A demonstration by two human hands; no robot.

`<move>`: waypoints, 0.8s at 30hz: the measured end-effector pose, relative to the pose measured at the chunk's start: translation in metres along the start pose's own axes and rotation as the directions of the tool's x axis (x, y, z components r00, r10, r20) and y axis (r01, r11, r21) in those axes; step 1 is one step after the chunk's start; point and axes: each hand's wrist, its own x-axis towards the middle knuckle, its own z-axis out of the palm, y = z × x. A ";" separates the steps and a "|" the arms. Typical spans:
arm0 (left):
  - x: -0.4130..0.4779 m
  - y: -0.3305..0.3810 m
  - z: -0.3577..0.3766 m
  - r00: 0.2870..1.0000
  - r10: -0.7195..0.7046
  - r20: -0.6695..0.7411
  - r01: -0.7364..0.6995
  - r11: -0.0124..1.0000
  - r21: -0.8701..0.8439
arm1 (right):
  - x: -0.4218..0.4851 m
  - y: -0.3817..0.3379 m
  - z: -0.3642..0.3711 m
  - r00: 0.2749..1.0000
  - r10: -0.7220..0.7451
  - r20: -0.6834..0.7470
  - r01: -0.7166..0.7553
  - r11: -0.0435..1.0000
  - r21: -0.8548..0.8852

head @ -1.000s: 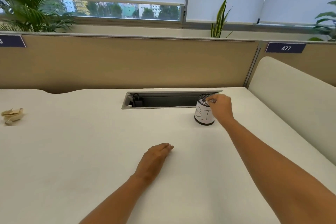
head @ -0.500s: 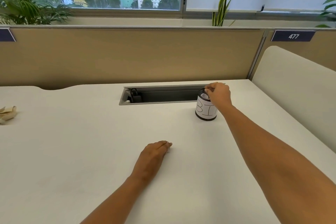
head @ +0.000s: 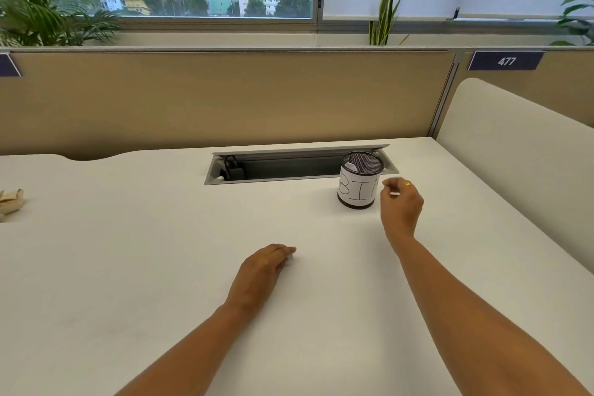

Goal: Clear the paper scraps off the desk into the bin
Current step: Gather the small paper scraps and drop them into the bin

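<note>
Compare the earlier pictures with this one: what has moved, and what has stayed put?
The right hand has drawn back from over the bin to its right side, fingers loosely curled. White paper lies inside the bin. The left hand stays flat on the desk; the crumpled scrap remains far left.

- We face a broad, cream-white desk top (head: 135, 267) with a long grey cable tray recess (head: 299, 165) near its far edge.
- A small black mesh cup labelled "BIN" (head: 359, 182) stands on it, just in front of the recess.
- A crumpled beige paper scrap (head: 11, 201) lies at the far left.
- Our left hand (head: 262, 273) rests flat, palm down.
</note>
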 end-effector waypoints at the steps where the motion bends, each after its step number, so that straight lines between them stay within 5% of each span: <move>1: 0.001 0.001 0.000 1.000 -0.018 -0.001 0.018 1.000 -0.026 | -0.006 0.008 -0.001 0.999 0.015 0.033 -0.014 1.000 -0.025; 8: 0.048 0.033 0.008 1.000 0.026 0.005 -0.025 0.990 -0.135 | -0.037 0.044 -0.005 0.939 0.049 0.341 0.029 0.975 -0.222; 14: 0.128 0.073 0.009 0.998 -0.042 -0.035 0.036 0.986 -0.165 | -0.043 0.043 -0.007 0.937 0.001 0.350 0.089 0.966 -0.243; 20: 0.194 0.108 0.011 0.989 0.112 0.099 -0.114 0.993 0.009 | -0.043 0.044 -0.005 0.940 0.004 0.341 0.088 0.963 -0.254; 24: 0.217 0.113 0.017 0.990 0.061 0.129 -0.067 0.997 0.041 | -0.044 0.046 -0.003 0.938 -0.022 0.345 0.129 0.948 -0.291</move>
